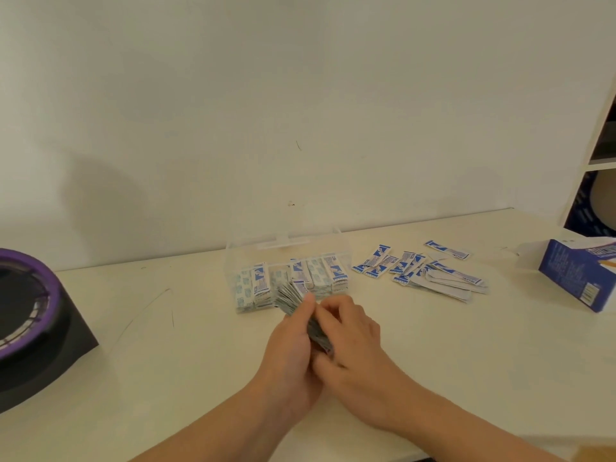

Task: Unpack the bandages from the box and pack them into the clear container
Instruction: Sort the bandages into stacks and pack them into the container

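Holding a thick stack of bandages (289,301) between them, the left hand (291,351) and the right hand (355,341) meet low over the desk (166,361), just in front of the clear container (233,261). Each grip is closed round the stack, the left from one side and the right from the other. Only the grey, layered paper edges show, fanned a little at the far end. The container is a shallow rectangular tub of see-through plastic, and its lid (283,242) is tipped up at the back toward the wall. Inside it, packed bandages (328,276) stand on edge in tight rows, their flat paper wrappers printed white and blue. Whether the nearest row touches the held stack cannot be told. To the right of the container, loose bandages (440,275) lie scattered flat on the desk, some overlapping and some showing a plain grey-white side. Farther right lies the box (573,278), blue and white cardboard with a white flap open toward the container. The desk is smooth and cream-coloured, with a few thin dark scratches. At the far left sits a black block (50,355) with a round purple rim.
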